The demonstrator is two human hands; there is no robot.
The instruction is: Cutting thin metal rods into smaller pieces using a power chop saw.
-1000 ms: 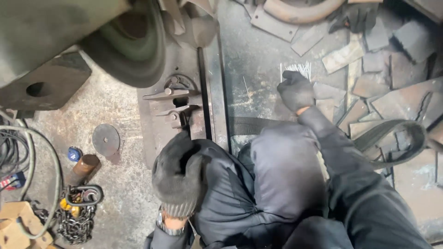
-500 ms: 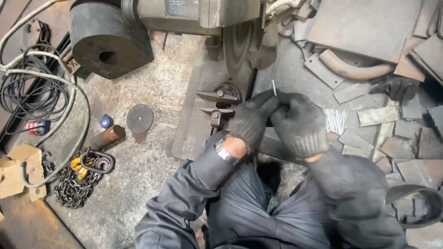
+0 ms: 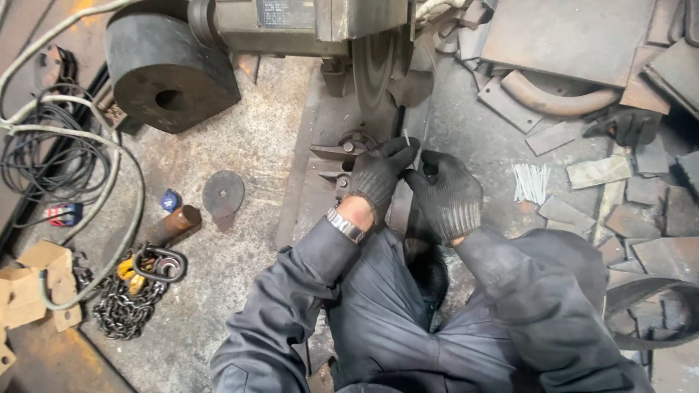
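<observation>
Hands: both gloved in black knit and drawn close together at the vise of a floor-standing cut-off saw, fingertips nearly meeting.
Left hand [image 3: 378, 175]: fingers pinched on a thin metal rod [image 3: 405, 135] that pokes up just above them, apparently to steady it upright by the blade line; a wristwatch [image 3: 344, 224] shows at the cuff.
Right hand [image 3: 445, 195]: curled beside the left, fingertips at the same spot; whether it also grips the rod I cannot tell, as the left hand covers the contact.
Rod position: at the vise jaws, directly below the cutting disc [image 3: 373, 67], which hangs raised and apart from it.
Vise [image 3: 336, 154]: its clamp parts sit just left of the left hand, within easy reach.
Bundle of thin rods [image 3: 530, 182]: lying on the floor near the right hand, probably kept there as ready stock.
Spare disc [image 3: 223, 193]: flat on the floor left of the saw base.
Scrap plates [image 3: 598, 172]: scattered to the right, with a loose black glove [image 3: 625, 125] among them.
Chain [image 3: 125, 306]: heaped at lower left, near coiled cables [image 3: 51, 153].
Knees: dark work trousers frame the bottom; the person crouches over the saw.
</observation>
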